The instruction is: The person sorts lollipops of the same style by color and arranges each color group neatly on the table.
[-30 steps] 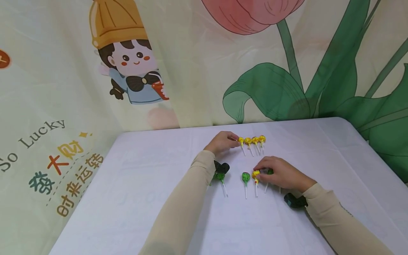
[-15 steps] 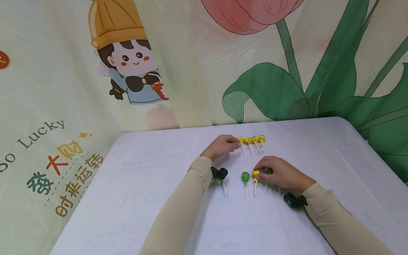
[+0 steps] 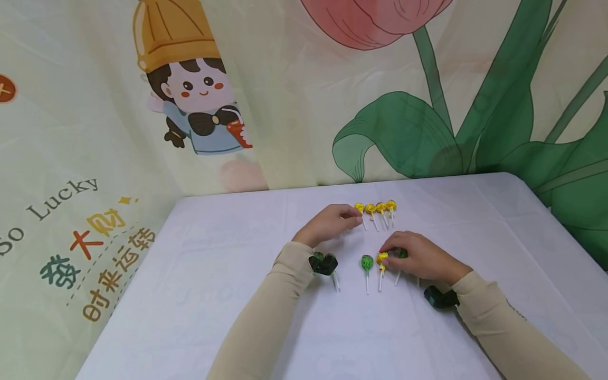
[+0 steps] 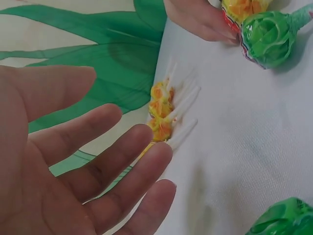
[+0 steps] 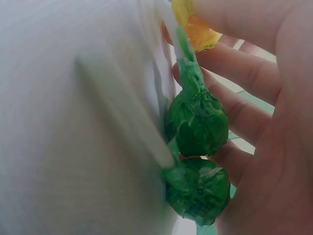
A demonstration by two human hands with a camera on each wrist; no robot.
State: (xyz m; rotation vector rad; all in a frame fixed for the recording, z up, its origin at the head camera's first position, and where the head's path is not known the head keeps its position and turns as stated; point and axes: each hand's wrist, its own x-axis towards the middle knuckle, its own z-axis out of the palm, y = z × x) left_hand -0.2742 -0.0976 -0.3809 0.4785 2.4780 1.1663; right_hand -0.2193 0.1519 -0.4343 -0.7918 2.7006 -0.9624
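Note:
My left hand (image 3: 329, 226) is beside the left end of a row of yellow-wrapped lollipops (image 3: 370, 209) near the table's back. In the left wrist view its fingers (image 4: 105, 169) are spread and relaxed, holding nothing. Nearer to me, my right hand (image 3: 424, 257) pinches the head of a yellow lollipop (image 3: 382, 258) between thumb and fingers; its white stick points toward me on the table. Under the right palm lie green lollipops (image 5: 198, 125), largely hidden in the head view. Just left of the pinched one lies another green lollipop (image 3: 367, 263).
More green lollipops lie below the left wrist, partly covered by its black wrist camera (image 3: 323, 263); a white stick (image 3: 336, 281) shows there. A white cloth covers the table (image 3: 237, 253). Behind it hangs a printed curtain (image 3: 285, 95) with a cartoon figure and a tulip.
My left hand has drawn slightly toward me, its fingertips now lower beside the leftmost yellow lollipop. The right hand stays put on its yellow lollipop.

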